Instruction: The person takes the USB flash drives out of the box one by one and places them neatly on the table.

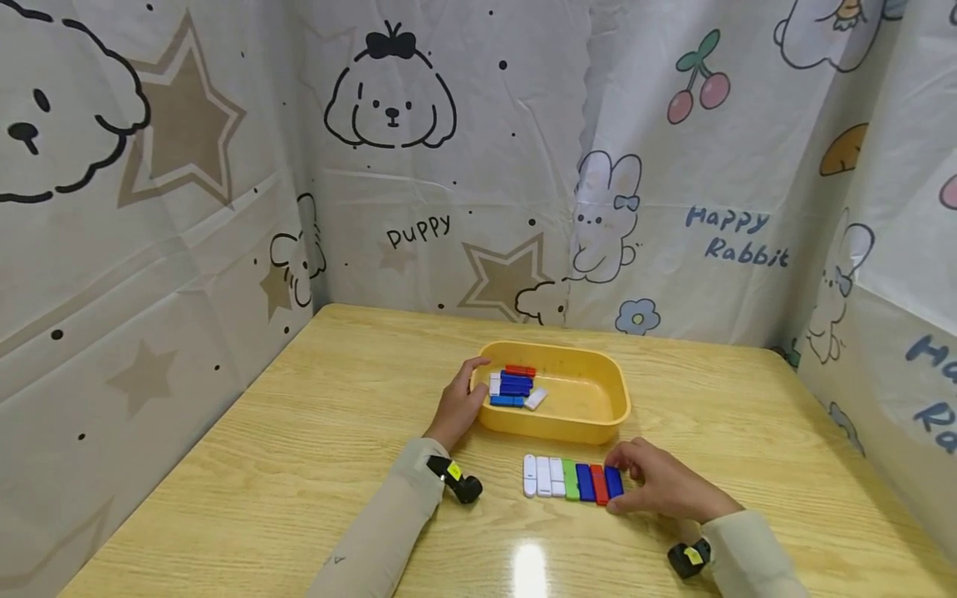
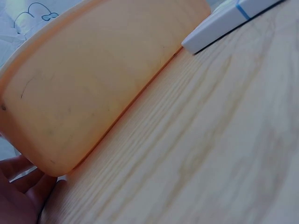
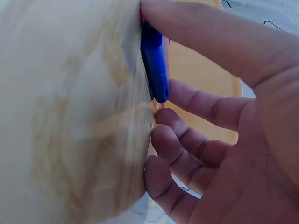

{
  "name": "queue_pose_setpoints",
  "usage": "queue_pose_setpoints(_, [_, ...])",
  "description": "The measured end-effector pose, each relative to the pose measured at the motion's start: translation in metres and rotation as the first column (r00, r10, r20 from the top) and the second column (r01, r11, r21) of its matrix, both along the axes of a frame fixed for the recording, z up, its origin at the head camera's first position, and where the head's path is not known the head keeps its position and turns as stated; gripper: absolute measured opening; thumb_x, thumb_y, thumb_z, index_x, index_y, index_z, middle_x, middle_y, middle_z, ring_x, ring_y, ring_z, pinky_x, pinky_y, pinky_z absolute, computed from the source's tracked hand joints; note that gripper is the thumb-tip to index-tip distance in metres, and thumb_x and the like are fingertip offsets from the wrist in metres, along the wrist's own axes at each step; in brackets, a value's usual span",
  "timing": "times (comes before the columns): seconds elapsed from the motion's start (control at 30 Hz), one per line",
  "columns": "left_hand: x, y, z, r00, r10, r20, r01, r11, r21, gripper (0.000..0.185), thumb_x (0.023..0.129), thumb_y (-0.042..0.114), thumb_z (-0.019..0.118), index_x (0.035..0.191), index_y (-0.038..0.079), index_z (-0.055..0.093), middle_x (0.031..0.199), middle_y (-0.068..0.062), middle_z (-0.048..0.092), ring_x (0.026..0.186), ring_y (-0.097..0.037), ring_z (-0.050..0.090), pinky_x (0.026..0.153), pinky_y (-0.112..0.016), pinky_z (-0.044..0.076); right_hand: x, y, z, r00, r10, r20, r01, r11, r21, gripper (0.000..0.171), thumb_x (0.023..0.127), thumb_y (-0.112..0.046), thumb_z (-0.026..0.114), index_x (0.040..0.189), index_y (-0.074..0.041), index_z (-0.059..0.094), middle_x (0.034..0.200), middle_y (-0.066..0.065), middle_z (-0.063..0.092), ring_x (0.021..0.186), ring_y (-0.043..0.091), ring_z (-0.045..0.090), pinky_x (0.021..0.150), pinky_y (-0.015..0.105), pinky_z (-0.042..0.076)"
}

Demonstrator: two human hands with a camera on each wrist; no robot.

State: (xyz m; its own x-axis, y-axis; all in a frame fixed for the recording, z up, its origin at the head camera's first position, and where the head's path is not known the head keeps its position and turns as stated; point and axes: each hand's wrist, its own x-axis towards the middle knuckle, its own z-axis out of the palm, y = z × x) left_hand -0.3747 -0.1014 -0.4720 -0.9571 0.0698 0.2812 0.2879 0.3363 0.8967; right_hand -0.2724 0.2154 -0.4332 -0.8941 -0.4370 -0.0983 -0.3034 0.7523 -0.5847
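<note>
Risk sits mostly at the end of the row of small flat plastic sticks (image 1: 571, 479) lying side by side on the light wooden table (image 1: 299, 465): white ones, then green, blue, red, and a last blue plastic stick (image 1: 614, 482) at the right end. The right hand (image 1: 658, 486) pinches this last blue stick between thumb and fingers, and I judge that a small sideways push could shift the neighbours and break the neat line. The left hand (image 1: 459, 403) rests on the near left rim of the shallow yellow plastic tray (image 1: 598, 428), fingers curled loosely over the edge; whether it really grips the rim I cannot tell. If it leans there, the tray may tip or slide toward the row, and the loose red, blue and white sticks (image 1: 514, 387) inside could spill. Readable writing is only on the cartoon curtain (image 1: 673, 166) behind: "puppy" and "Happy Rabbit".
</note>
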Motion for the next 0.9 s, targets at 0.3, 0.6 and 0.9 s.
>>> queue_pose_setpoints(0.3, [0.002,-0.001,0.001,1.0,0.005,0.001,-0.005,1.0,0.0,0.045,0.092,0.014,0.047,0.136,0.022,0.048,0.149,-0.005,0.04,0.136,-0.027,0.037,0.11,-0.05,0.029,0.0,0.005,0.002,0.996,0.064,0.061,-0.062,0.997,-0.04,0.055,0.073,-0.034,0.083,0.118,-0.014,0.058,0.096,0.003,0.05,0.09,0.021,0.045,0.071,0.029,0.039])
queue_pose_setpoints(0.6, [-0.001,-0.001,-0.001,1.0,0.009,-0.008,-0.009,1.0,-0.002,0.044,0.092,0.014,0.047,0.135,0.023,0.048,0.149,-0.005,0.041,0.136,-0.026,0.038,0.11,-0.051,0.029,-0.002,0.01,-0.001,0.992,0.086,0.091,-0.078,0.993,-0.087,0.052,0.076,-0.03,0.081,0.119,-0.013,0.057,0.095,0.003,0.052,0.088,0.021,0.047,0.072,0.027,0.04])
queue_pose_setpoints(0.9, [-0.001,-0.001,0.0,1.0,0.007,-0.004,-0.007,1.0,-0.003,0.045,0.092,0.014,0.048,0.136,0.021,0.048,0.148,-0.005,0.042,0.135,-0.025,0.038,0.11,-0.049,0.029,-0.002,0.011,-0.004,0.993,0.078,0.084,-0.068,0.992,-0.11,0.051,0.077,-0.031,0.08,0.119,-0.012,0.057,0.094,0.003,0.053,0.087,0.02,0.048,0.07,0.025,0.041])
